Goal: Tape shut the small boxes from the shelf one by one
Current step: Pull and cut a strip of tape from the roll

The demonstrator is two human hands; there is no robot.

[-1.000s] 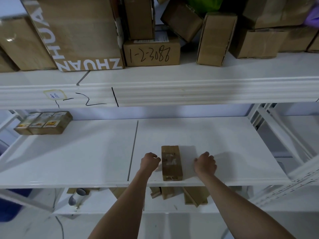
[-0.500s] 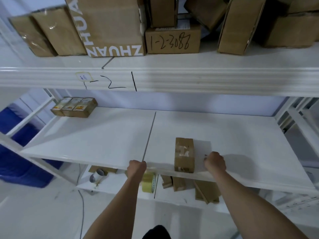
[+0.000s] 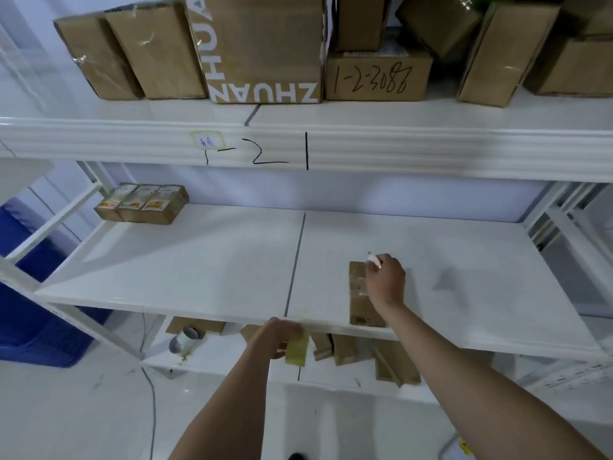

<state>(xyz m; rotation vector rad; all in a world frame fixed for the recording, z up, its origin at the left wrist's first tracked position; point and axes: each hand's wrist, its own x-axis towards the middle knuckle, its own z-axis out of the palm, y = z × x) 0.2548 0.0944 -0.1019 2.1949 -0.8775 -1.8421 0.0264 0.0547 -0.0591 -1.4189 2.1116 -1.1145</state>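
head view: a small brown box (image 3: 361, 295) lies lengthwise on the white middle shelf (image 3: 205, 260), near the front edge and right of the dark seam between the two shelf boards. the right hand (image 3: 386, 280) is over the far right part of that box, its fingers curled around a small white object (image 3: 374, 260) that pokes out past the knuckles; what the object is cannot be told. the hand overlaps the box's right side, and whether it presses on the cardboard is unclear. the left hand (image 3: 277, 338) is lower, at the shelf's front edge just left of the seam, its grip clenched around a yellowish roll of tape (image 3: 297, 348) that hangs below the edge. this hand is blurred.

at the back left of the same shelf sit three small boxes with printed labels (image 3: 142, 204), side by side and touching. the top shelf (image 3: 398, 144) carries larger cartons, one printed "zhuan" (image 3: 262, 54) and one with the handwritten "1-2-3088" (image 3: 378, 76). on the lowest shelf, flat cardboard pieces (image 3: 391, 363) lie jumbled, with another tape roll (image 3: 180, 340) to their left.
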